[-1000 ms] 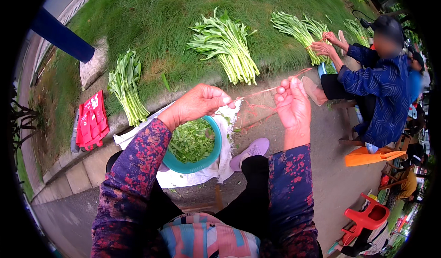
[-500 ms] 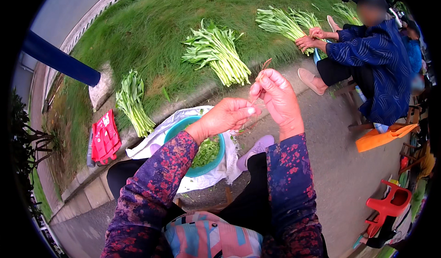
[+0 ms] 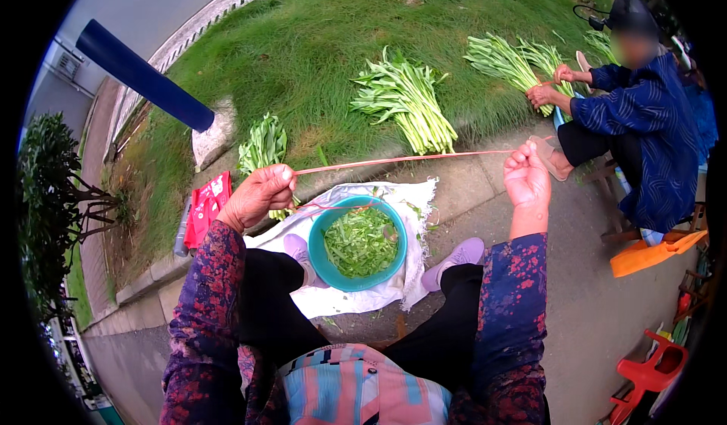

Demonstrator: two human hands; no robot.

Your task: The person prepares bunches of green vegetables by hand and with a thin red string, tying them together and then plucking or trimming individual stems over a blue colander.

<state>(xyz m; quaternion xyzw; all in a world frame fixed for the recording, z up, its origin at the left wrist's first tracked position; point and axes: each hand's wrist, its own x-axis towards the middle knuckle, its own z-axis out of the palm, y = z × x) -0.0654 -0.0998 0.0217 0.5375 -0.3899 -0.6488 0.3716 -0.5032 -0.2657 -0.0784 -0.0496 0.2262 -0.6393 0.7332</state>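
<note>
A thin reddish string [image 3: 401,158] is stretched almost straight between my hands. My left hand [image 3: 261,192] pinches one end, with a loose strand dangling rightward over the bowl. My right hand [image 3: 525,177], palm up, pinches the other end. Below sits a teal basin [image 3: 323,224] holding chopped greens [image 3: 356,247], on a white woven sack [image 3: 413,198] between my shoes. A bundle of leafy stalks [image 3: 409,96] lies on the grass beyond; a smaller one [image 3: 261,141] is partly hidden behind my left hand.
A seated co-worker [image 3: 644,137] at the right handles more stalk bundles [image 3: 507,69]. A red bag [image 3: 206,205] lies on the left by the curb [image 3: 157,270]. A blue pole [image 3: 148,80] stands behind it. An orange bag [image 3: 651,255] and red stool [image 3: 644,379] are at lower right.
My hands came together half a second ago and have now moved wide apart, left and right, pulling the string out long. The view has shifted, showing more of the basin.
</note>
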